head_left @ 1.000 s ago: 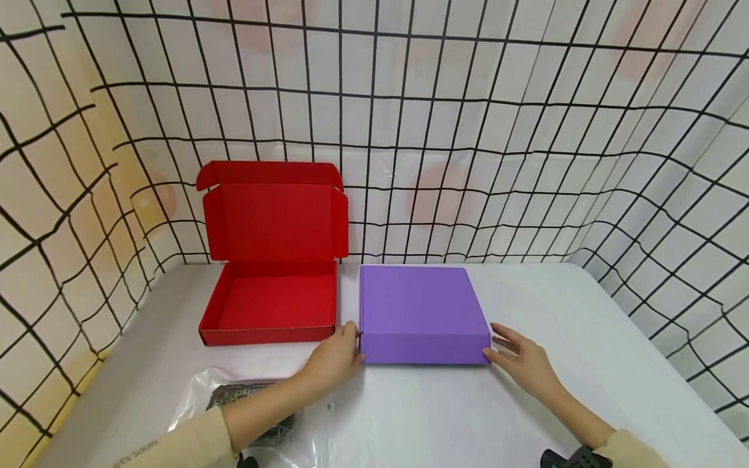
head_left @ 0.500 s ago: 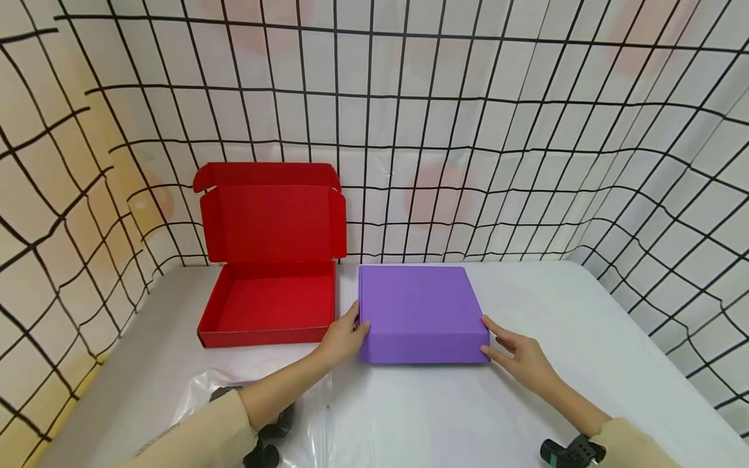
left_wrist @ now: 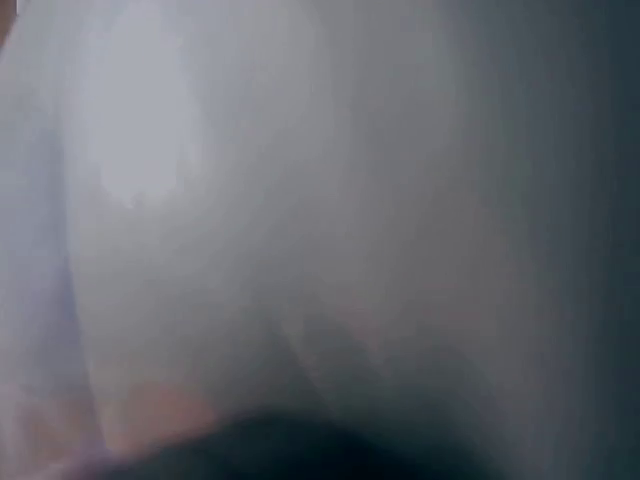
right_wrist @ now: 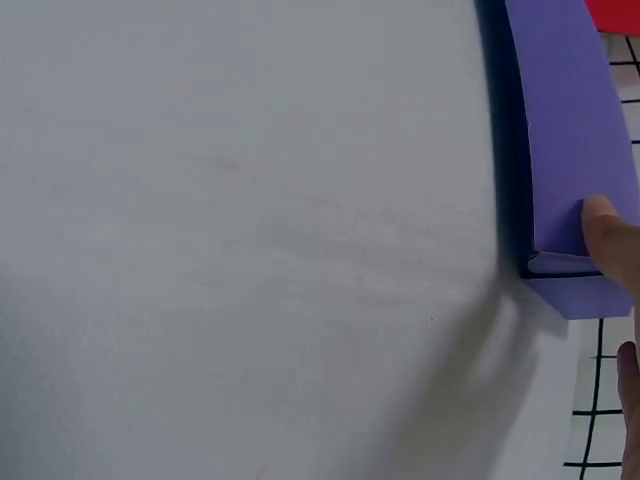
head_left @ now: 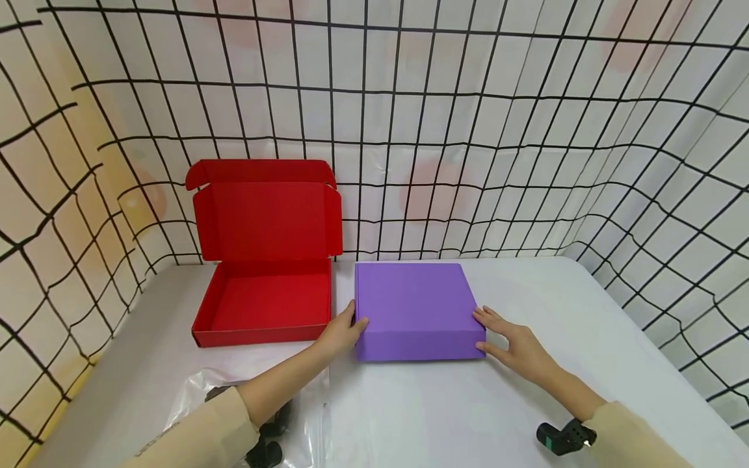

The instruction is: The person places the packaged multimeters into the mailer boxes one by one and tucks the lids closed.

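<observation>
My left hand [head_left: 339,333] and right hand [head_left: 519,348] grasp the closed purple box [head_left: 418,298] at its opposite sides, probably so it can't skew. It lies near the table's [head_left: 445,416] back edge; the open red box [head_left: 269,296] sits beside it, nearer the back-left corner.

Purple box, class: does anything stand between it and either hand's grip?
Nothing visible: the left grip and right grip touch the purple box at opposite sides. The red box stands to its left, blocking neither.
</observation>
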Demonstrator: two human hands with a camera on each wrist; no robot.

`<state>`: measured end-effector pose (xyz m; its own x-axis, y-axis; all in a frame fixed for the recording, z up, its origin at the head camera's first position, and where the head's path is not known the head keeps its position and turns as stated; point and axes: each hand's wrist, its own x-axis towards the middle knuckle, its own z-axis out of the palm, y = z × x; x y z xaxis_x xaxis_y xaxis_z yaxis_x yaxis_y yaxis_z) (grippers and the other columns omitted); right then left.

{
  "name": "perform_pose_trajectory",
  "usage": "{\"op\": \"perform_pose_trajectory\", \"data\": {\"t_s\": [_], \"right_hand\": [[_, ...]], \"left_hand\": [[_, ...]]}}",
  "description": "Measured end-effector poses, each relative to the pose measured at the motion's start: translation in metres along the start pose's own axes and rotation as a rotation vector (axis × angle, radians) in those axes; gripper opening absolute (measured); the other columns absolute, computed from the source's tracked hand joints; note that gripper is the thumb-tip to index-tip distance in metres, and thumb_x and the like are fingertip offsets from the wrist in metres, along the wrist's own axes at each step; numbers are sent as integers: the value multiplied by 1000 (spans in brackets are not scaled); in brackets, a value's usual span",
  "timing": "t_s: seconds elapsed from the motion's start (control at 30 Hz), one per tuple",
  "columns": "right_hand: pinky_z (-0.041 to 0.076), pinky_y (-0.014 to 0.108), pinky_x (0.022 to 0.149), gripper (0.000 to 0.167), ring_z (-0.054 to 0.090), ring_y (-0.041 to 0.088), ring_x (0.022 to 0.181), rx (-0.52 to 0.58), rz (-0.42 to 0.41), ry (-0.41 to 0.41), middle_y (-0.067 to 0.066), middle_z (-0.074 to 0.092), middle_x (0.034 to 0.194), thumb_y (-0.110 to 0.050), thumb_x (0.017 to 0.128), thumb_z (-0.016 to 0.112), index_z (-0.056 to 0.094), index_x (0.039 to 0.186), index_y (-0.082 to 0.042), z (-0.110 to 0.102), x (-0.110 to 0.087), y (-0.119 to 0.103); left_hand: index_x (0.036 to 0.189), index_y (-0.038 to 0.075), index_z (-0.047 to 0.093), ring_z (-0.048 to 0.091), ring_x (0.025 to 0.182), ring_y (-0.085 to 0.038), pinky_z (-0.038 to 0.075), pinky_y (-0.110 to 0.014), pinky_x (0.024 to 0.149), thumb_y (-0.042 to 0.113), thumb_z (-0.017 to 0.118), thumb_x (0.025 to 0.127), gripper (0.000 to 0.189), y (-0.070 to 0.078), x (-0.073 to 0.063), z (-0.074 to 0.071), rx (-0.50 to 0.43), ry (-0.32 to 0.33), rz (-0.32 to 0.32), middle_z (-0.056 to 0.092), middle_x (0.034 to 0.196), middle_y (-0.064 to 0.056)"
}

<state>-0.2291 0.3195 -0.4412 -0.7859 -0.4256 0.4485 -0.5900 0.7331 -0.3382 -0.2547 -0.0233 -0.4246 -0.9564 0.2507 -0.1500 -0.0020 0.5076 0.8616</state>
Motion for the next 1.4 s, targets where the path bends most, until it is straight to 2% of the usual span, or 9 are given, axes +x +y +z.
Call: {"op": "perform_pose_trajectory", "data": {"t_s": [0.1,0.23,0.57,0.97,1.07,1.17,1.23,1.4], "right_hand": [[21,2,96,57,50,31,118,-5,-20,-26,18,54,128,-10,72,77,56,124,1,0,0,2],[22,1,94,56,54,35,111,-9,-34,-31,18,54,128,-9,72,77,56,123,2,0,-1,4],[25,0,91,52,58,34,105,-4,-88,-27,20,57,122,-4,71,76,59,119,5,-2,4,6],[28,-1,87,47,60,33,101,-16,-76,-9,19,60,117,-6,69,77,63,112,6,0,7,8],[38,7,87,47,60,32,103,-28,-71,-35,19,59,117,-7,69,77,62,113,5,-2,8,7],[48,25,83,50,59,33,105,-65,-73,-79,20,59,119,-8,70,77,61,115,6,-5,8,5],[49,37,81,51,58,34,106,-96,-92,-100,21,58,120,-8,71,77,60,117,6,-7,8,5],[50,40,78,51,58,36,106,-156,-154,-67,22,59,118,-7,69,78,61,115,7,-5,8,5]], "left_hand": [[145,-4,16,30,133,-37,29,-49,106,18,48,96,62,-1,2,-2,1,-36,-11,29,145,-24],[146,-2,15,28,134,-38,28,-50,106,16,49,95,64,0,4,-3,-52,-72,-34,28,146,-24],[146,-2,14,23,136,-37,26,-50,107,18,50,95,65,-1,7,-6,-84,-101,-69,25,148,-22],[146,-1,15,24,136,-38,27,-51,106,18,52,94,66,-1,8,-6,-91,-115,-79,26,148,-22],[146,0,15,23,136,-38,26,-51,106,18,52,94,67,-1,9,-6,-90,-111,-82,26,148,-22],[146,0,15,23,136,-38,26,-51,107,18,52,94,67,-1,9,-6,-87,-116,-81,25,148,-22],[146,-1,15,23,136,-38,26,-51,106,18,52,94,66,-1,9,-6,-86,-118,-78,25,148,-22],[146,-1,16,24,135,-39,27,-51,106,18,52,94,66,0,8,-6,-71,-114,-70,26,147,-23]]}}
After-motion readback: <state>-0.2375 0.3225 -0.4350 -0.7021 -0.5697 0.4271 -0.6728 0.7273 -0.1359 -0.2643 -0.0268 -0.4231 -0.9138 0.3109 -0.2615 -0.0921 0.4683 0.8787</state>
